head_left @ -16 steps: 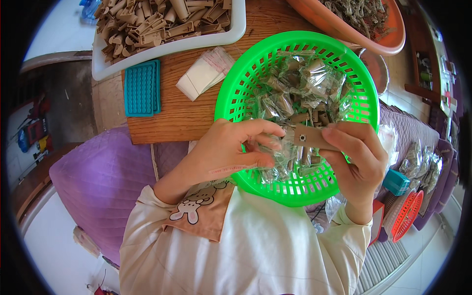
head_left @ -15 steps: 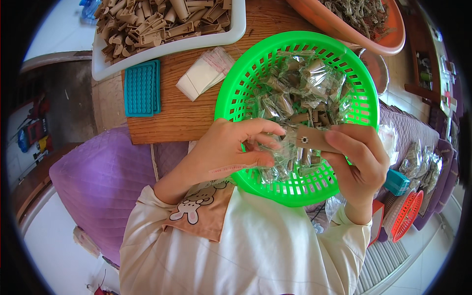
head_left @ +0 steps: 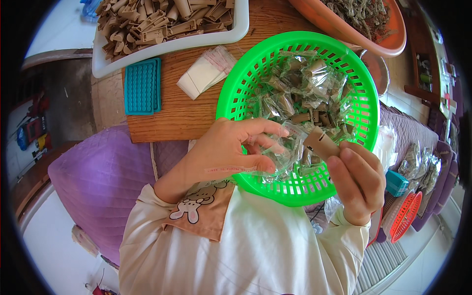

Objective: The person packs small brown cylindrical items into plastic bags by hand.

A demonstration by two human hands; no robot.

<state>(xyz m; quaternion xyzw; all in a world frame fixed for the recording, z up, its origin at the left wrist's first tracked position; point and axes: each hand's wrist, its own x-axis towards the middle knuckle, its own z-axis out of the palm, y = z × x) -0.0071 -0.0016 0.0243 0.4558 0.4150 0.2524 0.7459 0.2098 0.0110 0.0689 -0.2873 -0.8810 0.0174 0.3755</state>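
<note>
Over a green basket I hold a small brown plastic part between the thumb and fingers of my right hand. Its slotted end points up and left, and my fingers cover the other end. My left hand grips a clear plastic bag, with its mouth facing the part. A printed strip of the film lies across my left wrist. Part and bag appear slightly apart. Inside the basket lie several brown parts wrapped in clear film.
Behind stands a white tub heaped with loose brown parts. Teal ridged trays and a stack of flat clear bags lie on the wooden table. An orange basin is at the back right; a red basket sits lower right.
The brown part in my right hand has tilted, its free end swinging upward and its visible face turning. My right hand has dropped slightly. My left hand stays nearly still with the bag.
</note>
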